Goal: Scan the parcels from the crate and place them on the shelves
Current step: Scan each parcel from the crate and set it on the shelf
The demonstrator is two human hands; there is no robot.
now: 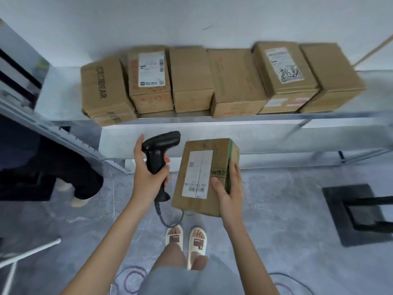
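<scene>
Cardboard parcel (202,177) is sitting in my right hand (228,189), label side up, my thumb lying across its top face and my fingers (236,173) wrapping its green-taped right edge. My left hand (146,177) is gripping the handle of a black scanner (158,152), fingers closed around it, thumb raised clear beside its head. I am holding both below the metal shelf (212,126), where six boxes (236,81) are standing side by side.

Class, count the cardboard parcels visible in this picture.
7: six in a row on the shelf, one parcel held by the right hand. Others may be hidden behind them.
</scene>
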